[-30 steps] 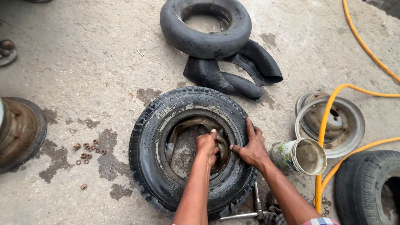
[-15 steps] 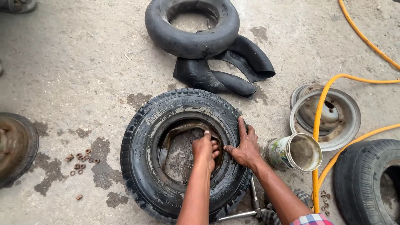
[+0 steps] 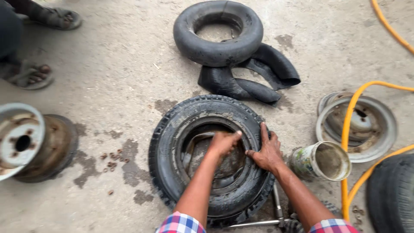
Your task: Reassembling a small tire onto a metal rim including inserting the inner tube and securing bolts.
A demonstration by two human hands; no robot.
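Observation:
A black tyre (image 3: pixel 172 142) lies flat on the concrete floor in front of me. My left hand (image 3: pixel 223 143) reaches into its centre opening, fingers curled against the inner rim where a flap of dark rubber inner tube (image 3: pixel 192 149) shows. My right hand (image 3: pixel 266 151) rests flat on the tyre's right sidewall with fingers spread, thumb toward the opening. Both forearms come up from the bottom edge, with checked sleeves visible.
An inflated inner tube (image 3: pixel 217 32) and a folded deflated tube (image 3: pixel 254 82) lie beyond the tyre. A tin can (image 3: pixel 321 162) lies right of it, with a wheel rim (image 3: pixel 379 129), yellow hose (image 3: pixel 349 129) and another tyre (image 3: pixel 394 194). Rims (image 3: pixel 30 146), scattered nuts (image 3: pixel 112 159), sandalled feet (image 3: pixel 30 73) at left.
The view has shifted, so the tyre sits further right and lower in frame. My left hand has moved slightly toward the right side of the opening; my right hand stays on the sidewall.

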